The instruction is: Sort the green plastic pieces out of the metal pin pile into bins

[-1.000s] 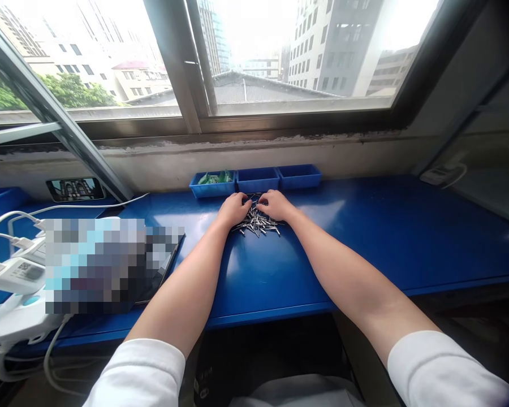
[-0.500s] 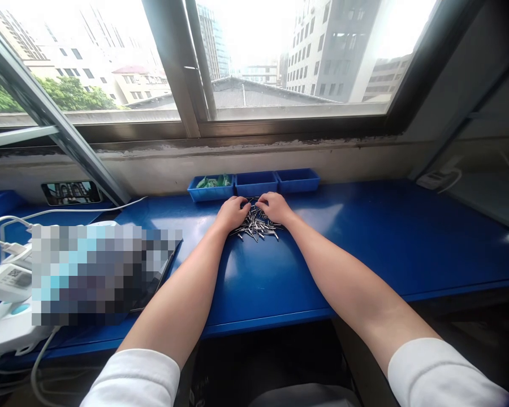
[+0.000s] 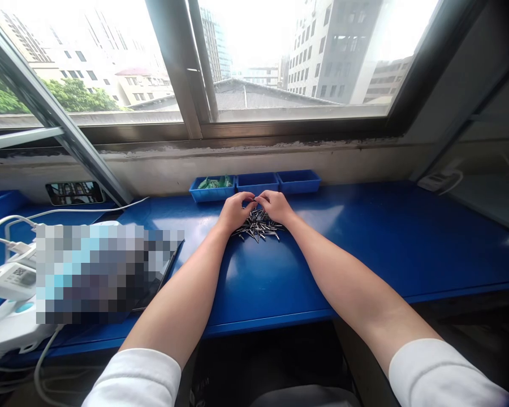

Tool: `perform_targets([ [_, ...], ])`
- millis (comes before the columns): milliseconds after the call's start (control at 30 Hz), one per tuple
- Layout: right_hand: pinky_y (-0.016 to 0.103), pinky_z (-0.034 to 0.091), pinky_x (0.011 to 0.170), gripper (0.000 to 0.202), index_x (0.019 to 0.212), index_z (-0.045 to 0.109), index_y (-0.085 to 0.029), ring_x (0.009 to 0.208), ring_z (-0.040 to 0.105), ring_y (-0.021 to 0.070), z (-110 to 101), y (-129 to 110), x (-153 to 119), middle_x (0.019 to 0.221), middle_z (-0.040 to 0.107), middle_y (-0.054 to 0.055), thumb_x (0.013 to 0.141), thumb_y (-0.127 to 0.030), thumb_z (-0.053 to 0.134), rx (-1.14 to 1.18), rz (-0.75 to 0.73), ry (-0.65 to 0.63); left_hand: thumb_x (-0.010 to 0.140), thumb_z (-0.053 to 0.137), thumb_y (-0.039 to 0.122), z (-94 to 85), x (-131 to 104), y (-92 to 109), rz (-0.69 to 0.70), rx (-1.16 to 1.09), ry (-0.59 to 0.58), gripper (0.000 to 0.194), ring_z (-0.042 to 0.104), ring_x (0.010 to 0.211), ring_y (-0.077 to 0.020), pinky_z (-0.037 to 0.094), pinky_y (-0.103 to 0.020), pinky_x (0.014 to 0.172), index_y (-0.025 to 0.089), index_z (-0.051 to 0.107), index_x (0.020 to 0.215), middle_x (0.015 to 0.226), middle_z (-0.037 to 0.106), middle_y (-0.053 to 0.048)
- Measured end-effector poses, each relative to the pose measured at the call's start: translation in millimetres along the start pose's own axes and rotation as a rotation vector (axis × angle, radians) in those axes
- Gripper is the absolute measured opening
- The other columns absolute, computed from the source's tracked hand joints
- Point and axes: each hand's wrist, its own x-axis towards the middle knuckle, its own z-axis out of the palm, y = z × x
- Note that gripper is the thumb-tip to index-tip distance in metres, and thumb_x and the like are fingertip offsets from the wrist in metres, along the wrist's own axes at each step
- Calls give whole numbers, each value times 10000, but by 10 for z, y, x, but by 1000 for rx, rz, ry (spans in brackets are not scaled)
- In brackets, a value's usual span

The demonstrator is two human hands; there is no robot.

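Fingertips of the left hand (image 3: 236,213) and right hand (image 3: 275,207) meet over the far edge of a loose heap of thin, silvery metal rods (image 3: 259,228), fingers curled and narrow; whether either pinches a rod, I cannot tell. The step in hand looks like close fingertip work on single pieces; the next move seems to call for a light, precise pinch, since the rods cross one another. The heap lies on the glossy blue worktop (image 3: 267,282), just short of three blue rectangular plastic bins (image 3: 258,187) (the leftmost bears crumpled green and clear material (image 3: 214,182)). Farther left, a black phone (image 3: 74,193) with a lit screen leans near the wall, and a white plastic adapter (image 3: 4,285) carries a black-and-white square code; its smaller print is illegible. No brand or word can be read anywhere.
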Motion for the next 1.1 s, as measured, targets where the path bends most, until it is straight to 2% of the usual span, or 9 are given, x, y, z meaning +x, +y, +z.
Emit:
perform_targets([
  [133,241,404,580,232,938,573,-191,536,528,122,21,31,-4,572,565,-41,849,-395,508,124,52,-48,819,540,304,-11,-1,9,-23,14,-57,198,612,847,-166,477,-268,773,195,671,919,929,671,-37],
  [300,237,399,545,222,974,520,-198,513,510,116,41,50,13,551,527,-61,848,-378,496,241,85,-93,814,545,304,-12,-2,31,-48,7,-60,222,604,893,-168,471,-271,811,195,644,981,952,667,-30],
  [400,233,386,522,230,980,514,-201,484,483,109,32,31,15,532,516,-67,844,-386,499,251,106,-111,823,537,325,-11,-4,20,-23,5,-41,199,600,838,-156,468,-261,781,193,657,912,896,659,-27],
  [533,234,396,537,289,871,553,-193,525,507,110,-2,-15,6,592,575,-33,819,-475,516,302,109,-80,831,525,337,-8,-5,-13,-10,32,-22,202,588,779,-152,461,-260,738,192,664,854,858,645,-30],
  [667,235,418,577,352,736,598,-169,614,551,125,-32,-36,9,659,618,2,727,-520,610,415,82,-40,852,490,323,-10,2,-19,-18,67,-22,213,585,807,-156,457,-261,771,199,663,864,870,643,-30],
  [767,243,436,606,331,742,640,-161,663,576,142,-62,-47,8,683,641,12,684,-486,649,476,105,-15,860,480,333,-18,6,-8,-27,81,-34,223,586,822,-161,457,-264,787,201,660,874,883,645,-33],
  [933,246,437,603,269,737,678,-154,667,576,145,-113,-81,-5,705,663,26,697,-414,621,536,135,-29,869,461,330,-19,4,7,-41,95,-51,230,589,840,-168,458,-268,801,199,650,883,895,647,-40],
  [1033,259,453,641,274,778,680,-157,712,589,158,-113,-68,-1,743,674,31,712,-412,604,495,132,-19,869,466,356,-11,4,8,-59,105,-59,238,592,870,-173,458,-272,813,200,635,931,928,651,-41],
  [1100,279,464,691,289,835,678,-163,763,595,171,-106,-43,2,809,682,36,725,-415,592,411,113,38,871,462,393,-5,6,-6,-105,134,-48,280,588,923,-187,454,-285,838,195,618,993,984,647,-54],
])
